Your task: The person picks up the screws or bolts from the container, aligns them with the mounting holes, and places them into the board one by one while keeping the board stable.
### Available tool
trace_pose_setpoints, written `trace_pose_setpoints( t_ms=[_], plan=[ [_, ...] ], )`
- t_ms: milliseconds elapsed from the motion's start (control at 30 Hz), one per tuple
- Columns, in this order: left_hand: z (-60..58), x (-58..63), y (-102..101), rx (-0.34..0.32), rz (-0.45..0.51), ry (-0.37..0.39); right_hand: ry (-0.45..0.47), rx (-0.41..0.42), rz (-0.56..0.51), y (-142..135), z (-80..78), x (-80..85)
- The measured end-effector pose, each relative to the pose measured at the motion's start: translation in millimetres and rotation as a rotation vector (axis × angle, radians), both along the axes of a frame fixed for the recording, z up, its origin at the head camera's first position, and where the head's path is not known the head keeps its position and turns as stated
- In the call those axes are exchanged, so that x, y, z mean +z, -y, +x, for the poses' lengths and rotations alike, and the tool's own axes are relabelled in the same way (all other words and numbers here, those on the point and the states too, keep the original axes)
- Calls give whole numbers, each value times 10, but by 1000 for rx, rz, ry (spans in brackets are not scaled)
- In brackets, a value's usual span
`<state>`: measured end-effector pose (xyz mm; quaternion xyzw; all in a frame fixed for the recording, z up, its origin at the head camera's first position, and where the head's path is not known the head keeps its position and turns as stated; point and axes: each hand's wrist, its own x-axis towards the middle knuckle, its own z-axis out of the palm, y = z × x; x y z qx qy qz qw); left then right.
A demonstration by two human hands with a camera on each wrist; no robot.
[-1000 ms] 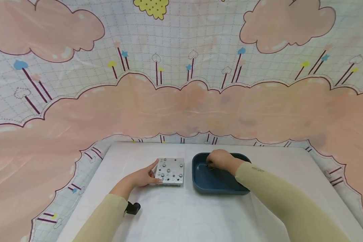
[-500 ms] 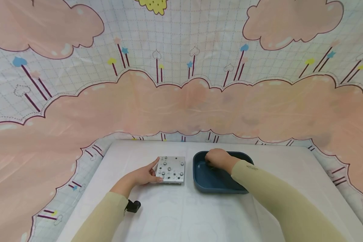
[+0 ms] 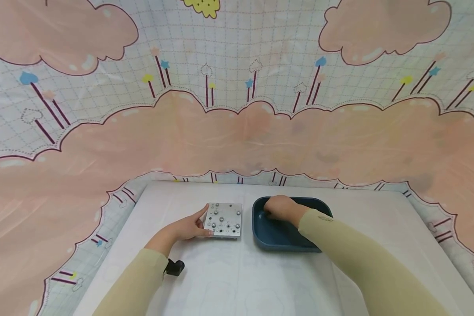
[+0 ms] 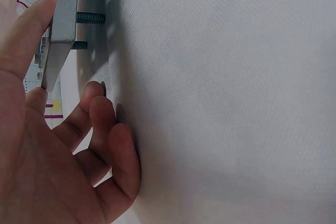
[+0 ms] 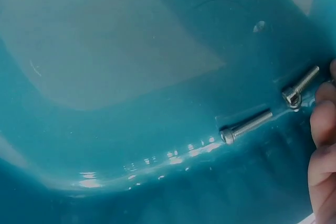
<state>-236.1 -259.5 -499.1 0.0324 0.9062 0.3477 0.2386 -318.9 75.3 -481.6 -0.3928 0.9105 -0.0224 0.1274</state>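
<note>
My left hand [image 3: 187, 227] pinches a square silver metal plate [image 3: 231, 213] at its left side, thumb and index finger at the edges. Several bolts sit in the plate's top face, and threaded bolt shafts [image 4: 90, 18] stick out underneath in the left wrist view. The other fingers [image 4: 123, 150] of that hand curl loosely by the white cloth. My right hand [image 3: 282, 207] reaches into a dark blue bin [image 3: 286, 248], fingers bent down near its far left corner. Beside its fingertips lie a bolt [image 5: 249, 126] and a second bolt with a ring [image 5: 302, 86]. I cannot tell whether the right fingers hold anything.
Plate and bin stand side by side on a white-covered table [image 3: 229, 281]. A black wrist device [image 3: 175, 267] sticks out from the left wrist. Behind the table hangs a patterned curtain [image 3: 237, 136] with pink clouds.
My right hand has shifted a little left inside the bin, its fingers lower and more hidden. The left hand and plate keep their place, while the head view has tilted slightly.
</note>
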Motion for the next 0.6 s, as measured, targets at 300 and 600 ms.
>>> trace_pose_setpoints(
  t_ms=[300,600],
  plan=[
    [-2,28,1,1,10,7,-28,12,9,30,14,17],
    [16,32,2,-2,23,24,13,-3,-33,8,15,69]
  ],
)
